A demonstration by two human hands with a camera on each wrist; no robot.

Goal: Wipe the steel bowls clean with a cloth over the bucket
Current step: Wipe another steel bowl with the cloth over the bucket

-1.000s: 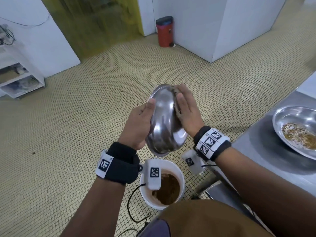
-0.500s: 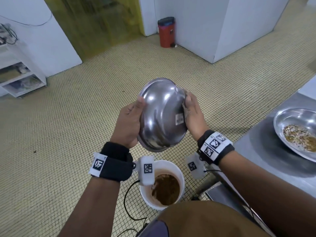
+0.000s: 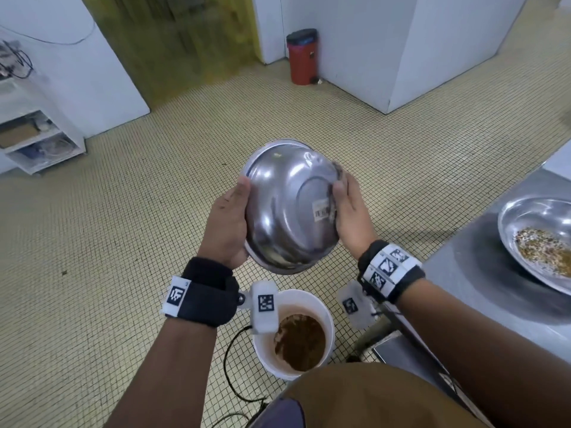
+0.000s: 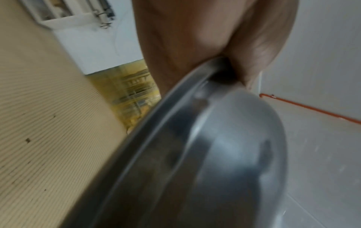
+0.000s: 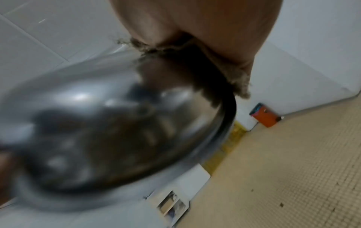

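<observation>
A steel bowl point(image 3: 287, 208) is held above a white bucket point(image 3: 309, 296) of brown water, its underside and barcode sticker turned toward me. My left hand point(image 3: 230, 223) grips the bowl's left rim point(image 4: 215, 154), thumb on the outside. My right hand point(image 3: 352, 217) holds a frayed brown cloth point(image 3: 338, 171) against the bowl's right rim. In the right wrist view the cloth point(image 5: 195, 69) is wrapped over the blurred bowl's edge point(image 5: 97, 131). A second steel bowl point(image 3: 537, 217) with crumbly residue sits on the counter at right.
The steel counter point(image 3: 482, 291) runs along my right, with a lower shelf beneath it. A black cable point(image 3: 231, 366) lies on the tiled floor by the bucket. A red pedal bin point(image 3: 302, 57) stands at the far wall and a white shelf unit point(image 3: 37, 140) at far left.
The bowl has turned from standing on edge to showing its underside to me. My right hand with the cloth has moved from the inside face to the right rim.
</observation>
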